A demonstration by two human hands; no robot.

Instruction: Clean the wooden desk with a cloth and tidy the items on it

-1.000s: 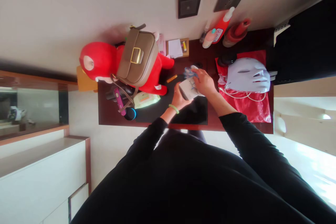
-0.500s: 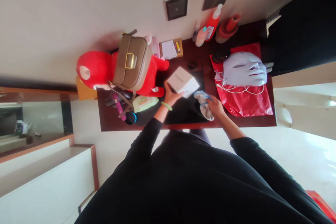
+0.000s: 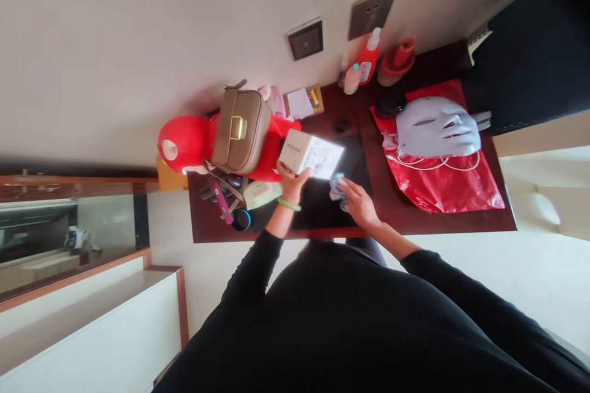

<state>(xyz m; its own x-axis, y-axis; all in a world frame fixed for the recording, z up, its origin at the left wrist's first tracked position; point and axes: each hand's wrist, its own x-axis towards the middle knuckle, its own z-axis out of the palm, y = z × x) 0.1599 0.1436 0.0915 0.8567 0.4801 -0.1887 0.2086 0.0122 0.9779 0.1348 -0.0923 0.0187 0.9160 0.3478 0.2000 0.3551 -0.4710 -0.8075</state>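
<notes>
My left hand (image 3: 291, 180) grips a white box (image 3: 311, 155) from below and holds it lifted above the dark mat (image 3: 322, 202) on the dark red table (image 3: 442, 224). My right hand (image 3: 358, 202) is closed on a blue and white cloth (image 3: 338, 186) and presses it onto the mat just under the box. A green bracelet (image 3: 289, 204) sits on my left wrist.
A red plush toy (image 3: 188, 142) with a tan handbag (image 3: 241, 130) leans at the left of the table. A white face mask (image 3: 437, 127) lies on a red bag (image 3: 454, 181) at the right. Bottles (image 3: 366, 64) stand against the wall.
The left hand has raised and turned the white box. The right hand has moved the cloth left, from beside the red bag to the mat under the box.
</notes>
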